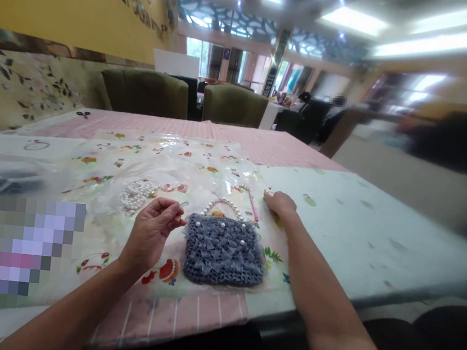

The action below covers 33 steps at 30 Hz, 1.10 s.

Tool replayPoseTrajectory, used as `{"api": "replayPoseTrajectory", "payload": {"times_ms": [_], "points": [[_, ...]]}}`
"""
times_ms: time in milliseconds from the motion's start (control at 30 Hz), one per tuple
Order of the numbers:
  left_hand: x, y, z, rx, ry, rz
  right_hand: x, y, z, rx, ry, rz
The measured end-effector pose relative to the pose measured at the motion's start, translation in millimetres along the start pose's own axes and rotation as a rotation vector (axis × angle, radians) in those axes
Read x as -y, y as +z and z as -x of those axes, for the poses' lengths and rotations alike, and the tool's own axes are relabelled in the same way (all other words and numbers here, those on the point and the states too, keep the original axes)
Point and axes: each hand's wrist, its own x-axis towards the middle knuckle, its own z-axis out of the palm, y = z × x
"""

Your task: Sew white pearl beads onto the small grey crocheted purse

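Observation:
A grey-blue crocheted handbag (pixel 225 254) with ribbon-like texture and several pearl beads lies in front of me. Its pearl-bead handle (pixel 225 201) arches away from me. Just left of the bag, my left hand (pixel 151 233) is closed in a pinch, with a small, thin, shiny piece (pixel 184 204) at the fingertips, too small to name. My right hand (pixel 282 205) reaches beyond the bag's right side, fingers closed together; what they hold, if anything, cannot be made out. Between bag and right hand lies a thin pink stick (pixel 252 205).
A coiled pile of white pearl beads (pixel 136 194) lies on the clear plastic sheet (pixel 169 152) to the left. Small black scissors (pixel 83 114) rest at the far left. Green chairs (pixel 234 104) stand behind the table; people (pixel 334 116) sit far back. The left foreground is pixelated.

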Motion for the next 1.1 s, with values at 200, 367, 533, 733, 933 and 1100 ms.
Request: {"api": "replayPoseTrajectory", "payload": {"times_ms": [200, 367, 533, 733, 933, 1100], "points": [[1.2, -1.8, -0.7, -0.017, 0.005, -0.052, -0.7, -14.1, 9.5, -0.092, -0.004, -0.6], [4.9, -2.5, -1.3, -0.021, -0.002, -0.087, 20.0, -24.6, 32.3, 0.057, -0.148, -1.093], [9.1, -2.6, -1.5, -0.024, -0.02, -0.114, 45.1, -28.8, 69.8, 0.352, -0.353, -1.416], [12.1, -1.6, 2.1, -0.005, -0.042, -0.164, 61.7, -25.7, 112.1, 0.397, -0.593, -1.271], [13.2, -2.5, 5.3, 0.034, -0.032, -0.205, 73.1, -11.2, 141.0, 0.558, -0.698, -1.215], [15.1, -5.7, 5.2, 0.049, -0.039, -0.203, 76.9, -3.5, 153.2, 0.696, -0.771, -1.233]]}}
